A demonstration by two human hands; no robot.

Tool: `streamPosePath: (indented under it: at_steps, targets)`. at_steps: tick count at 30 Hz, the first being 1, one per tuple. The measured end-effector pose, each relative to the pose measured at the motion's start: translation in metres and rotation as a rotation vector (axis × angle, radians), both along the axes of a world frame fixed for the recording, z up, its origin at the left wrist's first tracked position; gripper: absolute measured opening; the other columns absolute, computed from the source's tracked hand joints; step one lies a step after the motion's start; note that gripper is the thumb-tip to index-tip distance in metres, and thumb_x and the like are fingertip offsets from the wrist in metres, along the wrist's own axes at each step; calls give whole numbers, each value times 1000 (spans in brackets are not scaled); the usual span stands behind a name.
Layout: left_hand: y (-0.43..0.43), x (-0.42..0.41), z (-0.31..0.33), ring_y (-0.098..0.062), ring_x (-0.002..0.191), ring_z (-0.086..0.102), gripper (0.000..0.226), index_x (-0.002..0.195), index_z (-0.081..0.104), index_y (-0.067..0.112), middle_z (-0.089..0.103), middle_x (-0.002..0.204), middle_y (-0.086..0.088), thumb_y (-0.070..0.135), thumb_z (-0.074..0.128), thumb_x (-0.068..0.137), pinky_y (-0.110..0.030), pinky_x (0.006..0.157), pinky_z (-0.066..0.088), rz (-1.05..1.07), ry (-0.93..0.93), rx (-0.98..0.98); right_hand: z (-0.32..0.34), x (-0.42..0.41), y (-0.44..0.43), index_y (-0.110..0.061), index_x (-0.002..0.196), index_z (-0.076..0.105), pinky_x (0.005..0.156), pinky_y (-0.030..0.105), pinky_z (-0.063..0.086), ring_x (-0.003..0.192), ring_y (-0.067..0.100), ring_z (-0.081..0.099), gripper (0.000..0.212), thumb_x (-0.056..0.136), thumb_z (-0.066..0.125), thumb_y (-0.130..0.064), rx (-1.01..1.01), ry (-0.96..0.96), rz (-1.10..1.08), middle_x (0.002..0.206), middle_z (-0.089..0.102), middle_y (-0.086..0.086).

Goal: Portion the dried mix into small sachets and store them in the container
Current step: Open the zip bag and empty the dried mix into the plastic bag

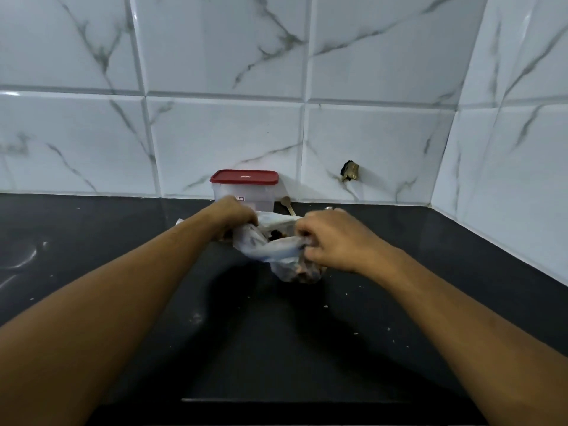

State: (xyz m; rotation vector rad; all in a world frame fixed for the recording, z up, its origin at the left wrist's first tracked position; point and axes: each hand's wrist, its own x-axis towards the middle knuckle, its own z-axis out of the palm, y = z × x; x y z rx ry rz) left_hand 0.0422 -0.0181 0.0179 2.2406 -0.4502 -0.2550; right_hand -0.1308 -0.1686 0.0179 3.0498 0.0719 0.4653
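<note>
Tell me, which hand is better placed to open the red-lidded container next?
Probably the left hand: it grips the bag just in front of the container; the right hand sits farther aside.

bare counter up front, container and spoon against wall

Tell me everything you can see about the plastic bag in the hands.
The plastic bag is thin, crumpled and translucent, whitish with a bluish tint. Dark dried pieces show through its open mouth and lower end. It rests on the black counter, in front of the red-lidded container. The left hand grips its left edge; the right hand grips its right side.
</note>
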Motion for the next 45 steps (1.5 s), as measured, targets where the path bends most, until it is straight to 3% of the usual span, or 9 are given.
streamPosePath:
  at_steps: [2, 5, 9, 13, 17, 20, 27, 35, 45]
  targets:
    - [14, 0, 0, -16, 31, 48, 12, 81, 60, 2, 56, 51, -11, 9, 61, 90, -16, 35, 35, -9, 9, 136, -6, -2, -15, -24, 97, 63, 82, 36, 40, 87, 16, 48, 12, 86, 69, -23, -126, -187, -46, 93, 49, -7]
    - [32, 1, 2, -17, 51, 61, 24, 99, 68, 2, 68, 70, -11, 25, 61, 95, -22, 49, 47, -98, 140, 341, -19, -7, -36, -21, 100, 65, 74, 39, 44, 91, 27, 56, 16, 85, 66, -17, -154, -351, -144, 97, 58, 2]
    - [39, -5, 4, -22, 72, 67, 33, 120, 65, 5, 70, 87, -15, 24, 68, 93, -30, 59, 56, -218, 170, 390, -32, -8, -46, -28, 94, 57, 60, 35, 46, 73, 21, 62, 13, 90, 58, -15, 331, -290, -229, 79, 63, -8]
    - [35, -13, 3, -23, 87, 63, 27, 119, 64, 16, 70, 115, -16, 23, 69, 93, -32, 67, 53, -264, -52, 280, -29, 1, -46, -9, 86, 69, 66, 45, 62, 72, 26, 71, 15, 92, 58, -18, 1037, -238, -293, 81, 72, 14]
    - [23, -22, 4, -21, 115, 61, 50, 136, 60, 17, 63, 133, -3, 24, 74, 89, -37, 101, 52, -329, -209, 217, -27, 5, -44, -3, 81, 65, 50, 31, 51, 61, 23, 66, 42, 97, 67, -42, 1159, -292, -361, 72, 71, 15]
    - [6, -29, 6, -21, 127, 58, 66, 149, 48, 20, 59, 141, -1, 29, 76, 90, -38, 111, 46, -383, -289, 186, -25, 10, -42, 1, 91, 69, 44, 25, 43, 59, 23, 65, 35, 94, 73, -33, 1256, -159, -408, 74, 71, 16]
    - [-30, -28, 8, -18, 111, 63, 37, 132, 65, 13, 66, 120, 1, 33, 63, 102, -27, 89, 47, -417, -298, 116, -17, 19, -46, 9, 105, 66, 43, 26, 54, 47, 18, 64, 14, 96, 62, 0, 1522, -122, -447, 75, 67, 17]
    - [-17, -9, -10, -7, 66, 58, 25, 87, 72, 17, 68, 73, 4, 27, 58, 106, -18, 60, 45, -424, -91, -85, -24, 19, -66, 1, 105, 60, 57, 40, 63, 82, 27, 68, 9, 103, 51, 0, 2026, -58, -406, 94, 68, 16]
    - [2, 9, -11, -9, 54, 48, 32, 95, 73, -1, 61, 65, -2, 31, 70, 98, -17, 49, 39, -461, 96, -209, -23, 20, -70, -6, 94, 68, 67, 38, 49, 77, 26, 64, 23, 101, 47, -9, 1915, 84, -493, 78, 72, 12]
